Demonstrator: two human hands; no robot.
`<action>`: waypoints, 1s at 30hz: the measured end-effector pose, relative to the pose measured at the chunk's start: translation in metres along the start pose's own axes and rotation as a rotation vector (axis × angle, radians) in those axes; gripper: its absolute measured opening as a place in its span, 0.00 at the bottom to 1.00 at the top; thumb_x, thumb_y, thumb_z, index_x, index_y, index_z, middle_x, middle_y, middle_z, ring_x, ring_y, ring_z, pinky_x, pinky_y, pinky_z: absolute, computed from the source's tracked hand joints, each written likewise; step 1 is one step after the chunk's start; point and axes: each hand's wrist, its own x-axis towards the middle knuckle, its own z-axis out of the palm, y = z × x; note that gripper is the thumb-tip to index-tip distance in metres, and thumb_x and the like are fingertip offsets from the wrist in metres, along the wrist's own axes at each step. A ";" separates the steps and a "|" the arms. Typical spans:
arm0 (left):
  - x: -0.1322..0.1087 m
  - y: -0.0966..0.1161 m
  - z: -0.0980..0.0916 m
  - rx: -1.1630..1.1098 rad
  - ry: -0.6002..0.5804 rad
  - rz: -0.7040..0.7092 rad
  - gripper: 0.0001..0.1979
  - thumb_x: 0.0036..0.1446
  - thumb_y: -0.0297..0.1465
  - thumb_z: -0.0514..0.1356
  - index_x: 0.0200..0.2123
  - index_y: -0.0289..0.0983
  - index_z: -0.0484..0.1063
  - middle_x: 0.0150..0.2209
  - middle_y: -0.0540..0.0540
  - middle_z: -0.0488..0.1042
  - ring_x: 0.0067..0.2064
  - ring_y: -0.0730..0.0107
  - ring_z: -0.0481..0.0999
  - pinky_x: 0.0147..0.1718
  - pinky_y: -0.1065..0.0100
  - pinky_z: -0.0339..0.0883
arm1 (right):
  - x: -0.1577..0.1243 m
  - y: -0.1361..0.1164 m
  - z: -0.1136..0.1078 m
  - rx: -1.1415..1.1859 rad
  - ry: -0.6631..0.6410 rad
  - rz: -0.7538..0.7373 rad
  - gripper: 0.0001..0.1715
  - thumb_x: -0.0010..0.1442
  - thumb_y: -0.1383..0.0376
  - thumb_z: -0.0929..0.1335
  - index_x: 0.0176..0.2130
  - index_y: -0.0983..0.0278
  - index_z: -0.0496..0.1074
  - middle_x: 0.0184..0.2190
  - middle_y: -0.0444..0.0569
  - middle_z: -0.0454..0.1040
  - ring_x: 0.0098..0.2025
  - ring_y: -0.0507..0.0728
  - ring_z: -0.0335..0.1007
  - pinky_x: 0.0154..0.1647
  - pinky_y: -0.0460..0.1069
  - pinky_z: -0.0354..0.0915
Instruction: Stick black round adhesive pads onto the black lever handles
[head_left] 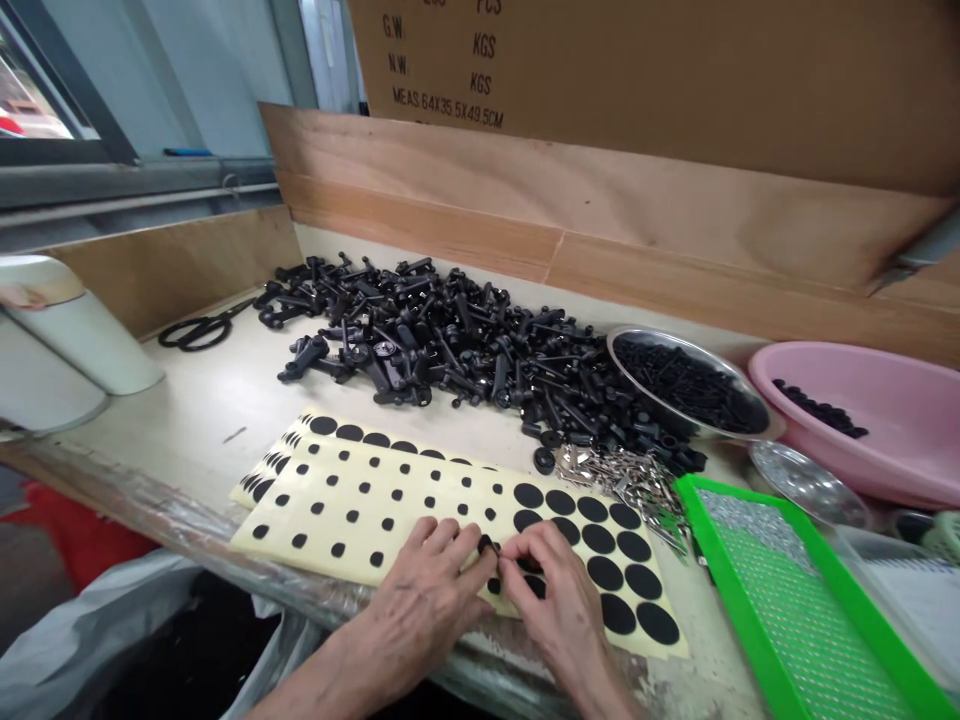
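Note:
A cream backing sheet (pixel 322 520) of black stickers lies near the table's front edge. Small black dots run across its left part, and larger black discs (pixel 616 613) fill its right end. My left hand (pixel 435 590) rests on the sheet with its fingers stretched over it. Beside it, my right hand (pixel 551 600) is closed, its thumb and forefinger pinched at a small black sticker (pixel 487 545) by my left fingertips. That sticker looks partly raised from the sheet; the fingers hide some of it. Another sticker sheet (pixel 259 470) shows underneath, at the left.
Behind the sheets spreads a heap of black plastic parts (pixel 457 330). Small metal pieces (pixel 637 485), a steel bowl (pixel 765 425) of black parts, a pink basin (pixel 915 400) and a green tray (pixel 750 600) stand rightward. Scissors (pixel 196 332) lie at left, near white cylinders (pixel 97 330).

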 end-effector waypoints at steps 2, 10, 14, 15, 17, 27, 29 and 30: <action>-0.002 0.002 -0.004 -0.016 -0.005 -0.011 0.14 0.60 0.29 0.57 0.50 0.39 0.66 0.47 0.43 0.69 0.45 0.57 0.67 0.45 0.54 0.61 | 0.001 -0.002 -0.008 0.077 -0.069 0.011 0.06 0.59 0.67 0.63 0.29 0.60 0.66 0.33 0.45 0.66 0.36 0.56 0.66 0.39 0.51 0.60; -0.001 -0.004 -0.024 -0.563 0.064 -0.287 0.10 0.58 0.29 0.60 0.44 0.38 0.70 0.42 0.44 0.74 0.45 0.60 0.69 0.44 0.60 0.64 | 0.006 -0.011 -0.040 0.515 -0.246 0.115 0.09 0.58 0.60 0.66 0.28 0.61 0.68 0.34 0.44 0.66 0.32 0.53 0.63 0.32 0.46 0.61; 0.015 -0.007 -0.031 -0.913 0.175 -0.443 0.05 0.57 0.31 0.60 0.28 0.38 0.73 0.41 0.47 0.75 0.47 0.62 0.70 0.47 0.62 0.62 | 0.009 -0.014 -0.032 0.644 -0.108 0.147 0.11 0.59 0.57 0.67 0.33 0.61 0.74 0.34 0.46 0.69 0.36 0.55 0.66 0.36 0.47 0.64; 0.019 -0.007 -0.033 -0.989 0.200 -0.499 0.07 0.56 0.32 0.60 0.27 0.38 0.73 0.40 0.46 0.75 0.46 0.62 0.70 0.45 0.62 0.62 | 0.010 -0.014 -0.029 0.674 -0.048 0.165 0.13 0.59 0.56 0.67 0.37 0.61 0.75 0.36 0.47 0.70 0.38 0.55 0.68 0.38 0.48 0.65; 0.027 -0.007 -0.037 -1.134 0.223 -0.610 0.09 0.56 0.35 0.60 0.26 0.37 0.72 0.36 0.46 0.75 0.41 0.63 0.70 0.41 0.64 0.62 | 0.013 -0.012 -0.023 0.718 0.075 0.202 0.20 0.59 0.54 0.67 0.48 0.60 0.73 0.39 0.48 0.71 0.37 0.56 0.70 0.37 0.48 0.67; 0.037 -0.009 -0.044 -1.390 0.199 -0.774 0.11 0.51 0.39 0.63 0.26 0.36 0.73 0.29 0.49 0.73 0.35 0.67 0.67 0.39 0.65 0.60 | 0.033 -0.013 -0.018 0.655 0.091 0.193 0.19 0.53 0.50 0.70 0.27 0.63 0.72 0.24 0.44 0.67 0.26 0.53 0.61 0.26 0.46 0.60; 0.039 -0.010 -0.044 -1.376 0.190 -0.749 0.10 0.52 0.38 0.63 0.26 0.36 0.74 0.29 0.49 0.72 0.34 0.68 0.67 0.38 0.66 0.61 | 0.034 -0.014 -0.016 0.637 0.133 0.174 0.19 0.54 0.50 0.69 0.25 0.62 0.70 0.22 0.43 0.64 0.25 0.53 0.58 0.25 0.46 0.59; 0.039 -0.010 -0.044 -1.346 0.194 -0.728 0.10 0.52 0.37 0.62 0.26 0.36 0.74 0.29 0.49 0.72 0.34 0.68 0.68 0.37 0.66 0.62 | 0.035 -0.015 -0.015 0.618 0.159 0.150 0.19 0.55 0.51 0.69 0.24 0.62 0.69 0.22 0.42 0.63 0.25 0.52 0.58 0.25 0.46 0.58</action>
